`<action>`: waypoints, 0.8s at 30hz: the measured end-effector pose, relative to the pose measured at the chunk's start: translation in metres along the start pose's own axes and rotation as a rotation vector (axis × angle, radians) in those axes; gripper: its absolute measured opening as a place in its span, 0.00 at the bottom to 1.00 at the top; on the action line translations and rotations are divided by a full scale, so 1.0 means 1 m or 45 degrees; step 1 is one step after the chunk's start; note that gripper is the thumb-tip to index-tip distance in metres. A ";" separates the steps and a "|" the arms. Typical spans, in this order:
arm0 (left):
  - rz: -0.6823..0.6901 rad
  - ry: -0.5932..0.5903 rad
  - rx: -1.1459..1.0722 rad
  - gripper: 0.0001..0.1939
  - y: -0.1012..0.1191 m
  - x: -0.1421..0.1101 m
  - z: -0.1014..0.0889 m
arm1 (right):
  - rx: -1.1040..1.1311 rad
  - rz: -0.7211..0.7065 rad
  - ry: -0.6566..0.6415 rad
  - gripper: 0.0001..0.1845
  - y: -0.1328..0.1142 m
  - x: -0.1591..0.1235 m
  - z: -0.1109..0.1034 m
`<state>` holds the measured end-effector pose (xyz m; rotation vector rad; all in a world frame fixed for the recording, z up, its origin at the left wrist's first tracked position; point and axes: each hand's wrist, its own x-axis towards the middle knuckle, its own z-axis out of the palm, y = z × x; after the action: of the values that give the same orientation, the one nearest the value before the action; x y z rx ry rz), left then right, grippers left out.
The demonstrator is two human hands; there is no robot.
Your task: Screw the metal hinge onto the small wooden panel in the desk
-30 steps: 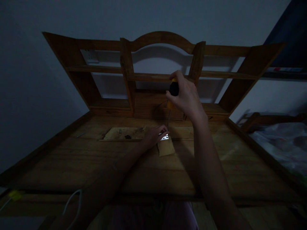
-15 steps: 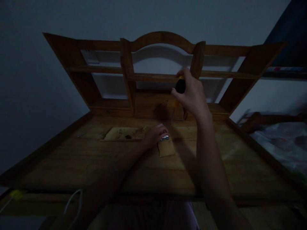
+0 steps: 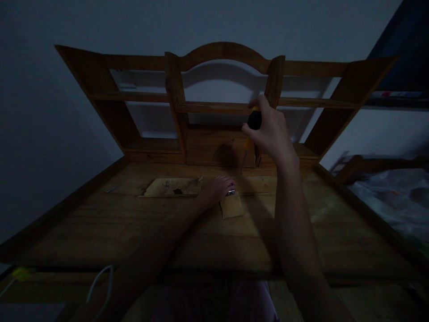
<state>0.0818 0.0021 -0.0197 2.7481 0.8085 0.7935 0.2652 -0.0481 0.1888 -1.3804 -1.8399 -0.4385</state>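
My right hand (image 3: 270, 127) is raised above the desk, wrapped round the black and yellow handle of a screwdriver (image 3: 255, 120). Its thin shaft points down, the tip above the desk's back part. Low on the desktop, my left hand (image 3: 219, 188) has its fingers curled over a small shiny metal piece (image 3: 231, 192), perhaps a hinge. That piece lies at the upper end of a small pale wooden board (image 3: 232, 207), and my fingers hide most of it. The light is dim, so fine details do not show.
A longer pale wooden strip (image 3: 174, 187) with dark marks lies left of my left hand. Farther left is a small thin object (image 3: 111, 189). A wooden shelf unit (image 3: 214, 107) rises behind the desktop (image 3: 134, 223). A white cable (image 3: 110, 279) loops at the front left.
The view has shifted slightly. My right hand stays raised with the screwdriver, and my left hand remains on the metal piece with little visible movement.
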 end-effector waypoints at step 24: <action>-0.296 0.079 -0.112 0.03 0.011 -0.003 -0.011 | -0.024 -0.023 0.018 0.22 0.000 0.000 0.000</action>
<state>0.0791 -0.0086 -0.0082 2.5050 1.0553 0.8475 0.2649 -0.0483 0.1888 -1.3711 -1.8421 -0.4749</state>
